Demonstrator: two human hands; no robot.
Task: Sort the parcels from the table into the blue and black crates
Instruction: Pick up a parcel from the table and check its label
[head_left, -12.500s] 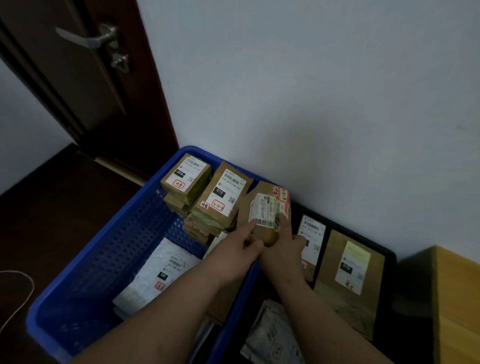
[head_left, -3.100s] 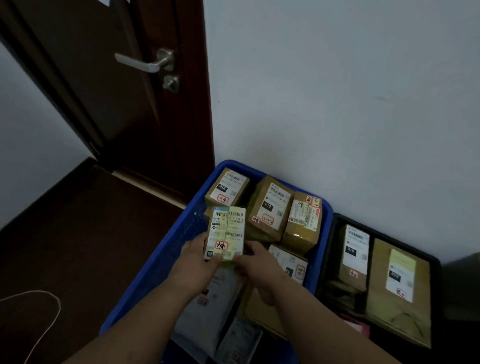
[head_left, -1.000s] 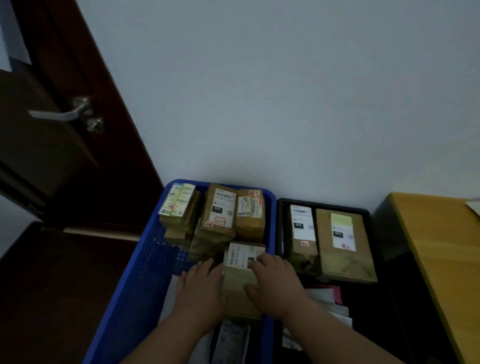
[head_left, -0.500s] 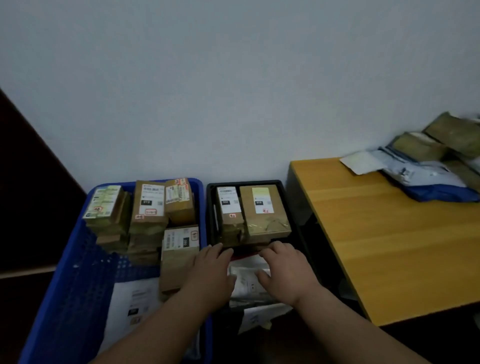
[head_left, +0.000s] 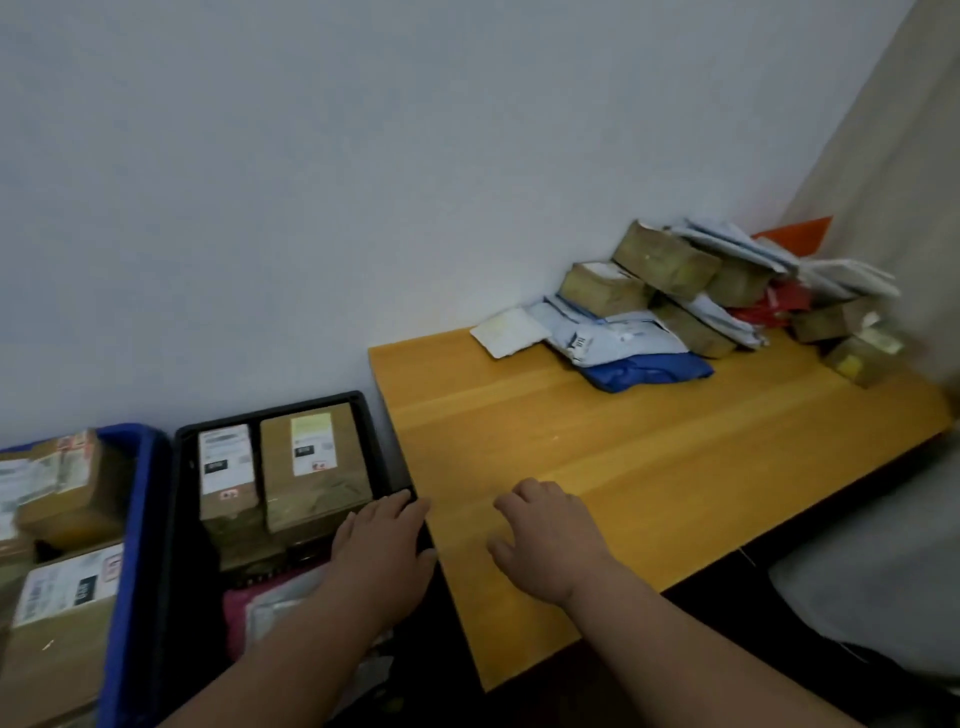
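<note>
We see both hands empty: the left hand (head_left: 383, 540), fingers relaxed and flat, over the black crate's (head_left: 179, 519) right rim; the right hand (head_left: 545, 535), loosely curled, above the wooden table (head_left: 649, 457). Unsorted parcels (head_left: 675, 306) lie heaped at the table's far end; the blue crate (head_left: 137, 519) stands left.
</note>
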